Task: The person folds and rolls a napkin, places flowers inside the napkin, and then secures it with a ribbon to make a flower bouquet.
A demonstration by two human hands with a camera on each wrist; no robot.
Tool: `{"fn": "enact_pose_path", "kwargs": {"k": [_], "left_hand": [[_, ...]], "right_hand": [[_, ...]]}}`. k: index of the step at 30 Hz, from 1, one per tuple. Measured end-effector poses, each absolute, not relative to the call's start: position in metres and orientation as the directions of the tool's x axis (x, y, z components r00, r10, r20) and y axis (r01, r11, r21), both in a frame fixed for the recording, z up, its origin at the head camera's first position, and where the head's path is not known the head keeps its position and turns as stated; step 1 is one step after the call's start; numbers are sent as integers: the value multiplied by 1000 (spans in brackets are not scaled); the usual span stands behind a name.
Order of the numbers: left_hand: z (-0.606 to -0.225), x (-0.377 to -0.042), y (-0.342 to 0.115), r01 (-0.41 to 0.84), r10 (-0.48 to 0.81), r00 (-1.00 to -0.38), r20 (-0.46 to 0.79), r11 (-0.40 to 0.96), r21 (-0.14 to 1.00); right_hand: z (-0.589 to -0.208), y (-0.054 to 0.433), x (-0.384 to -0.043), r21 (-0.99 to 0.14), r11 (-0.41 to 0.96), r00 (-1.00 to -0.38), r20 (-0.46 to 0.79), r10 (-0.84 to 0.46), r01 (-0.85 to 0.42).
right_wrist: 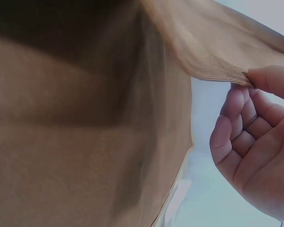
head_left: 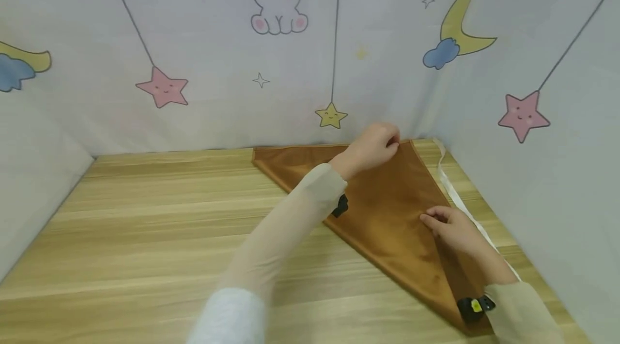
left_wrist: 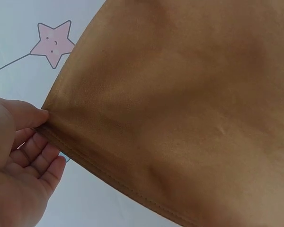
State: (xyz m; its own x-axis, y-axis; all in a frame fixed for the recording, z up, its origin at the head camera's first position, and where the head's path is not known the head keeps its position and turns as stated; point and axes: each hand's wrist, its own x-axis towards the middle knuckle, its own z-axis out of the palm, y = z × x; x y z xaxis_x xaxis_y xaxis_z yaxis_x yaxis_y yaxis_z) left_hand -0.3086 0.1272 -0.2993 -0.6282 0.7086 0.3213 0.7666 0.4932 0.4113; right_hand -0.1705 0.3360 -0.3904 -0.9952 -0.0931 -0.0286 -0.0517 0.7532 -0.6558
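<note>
Left hand (head_left: 375,145) and right hand (head_left: 454,230) each pinch an edge of the brown cloth (head_left: 382,209) on the desk (head_left: 160,225), where gentle, even tension should help it lie smooth with edges aligned.

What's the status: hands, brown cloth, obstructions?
Left hand pinching corner of brown cloth; right hand pinching its right side. Cloth roughly triangular on table. Left forearm crosses above cloth, white strip alongside.
</note>
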Motion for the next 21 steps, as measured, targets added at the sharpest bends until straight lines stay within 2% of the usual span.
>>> {"fn": "enact_pose_path", "kwargs": {"k": [7, 21], "left_hand": [[-300, -312, 137, 753, 684, -645, 341, 492, 436], [-302, -320, 144, 742, 646, -667, 372, 525, 417]], "right_hand": [[-391, 346, -181, -698, 713, -995, -5, -99, -68], [-388, 357, -198, -667, 744, -997, -39, -73, -28]]}}
